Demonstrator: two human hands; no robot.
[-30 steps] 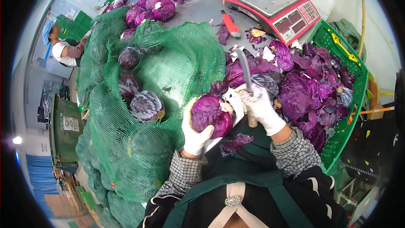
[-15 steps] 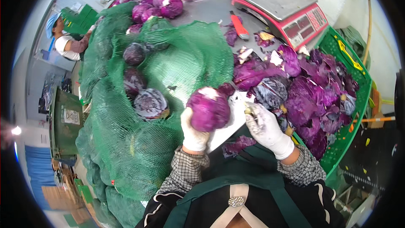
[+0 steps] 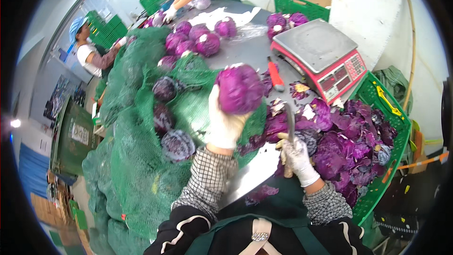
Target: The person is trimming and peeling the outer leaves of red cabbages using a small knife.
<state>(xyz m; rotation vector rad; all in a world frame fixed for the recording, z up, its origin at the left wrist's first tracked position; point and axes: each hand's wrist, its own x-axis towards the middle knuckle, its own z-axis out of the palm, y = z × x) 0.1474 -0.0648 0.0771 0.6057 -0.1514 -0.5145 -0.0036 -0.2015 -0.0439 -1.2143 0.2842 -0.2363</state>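
My left hand point(image 3: 222, 123), in a white glove, grips a trimmed red cabbage point(image 3: 239, 89), raised over the table's near side. My gloved right hand point(image 3: 299, 161) is closed round a knife whose blade point(image 3: 289, 122) points up and away from me. Left of the held cabbage, an opened green mesh sack point(image 3: 137, 170) holds several duller cabbages, among them a pale-veined one point(image 3: 178, 145). Beyond it lies a group of bright, peeled cabbages point(image 3: 207, 45). Loose purple leaves point(image 3: 264, 192) lie near my apron.
At my right, a green crate point(image 3: 377, 184) is heaped with cabbage leaves point(image 3: 337, 148). Behind it stand a red scale point(image 3: 316, 47) with a steel plate and a red-handled tool point(image 3: 275, 75). One co-worker point(image 3: 92, 54) stands far left; another person's gloved hand point(image 3: 170, 14) reaches among cabbages.
My left hand has lifted the cabbage up and away from me. The knife blade in my right hand now shows plainly, pointing up. My view has tilted upward, showing more of the far table.
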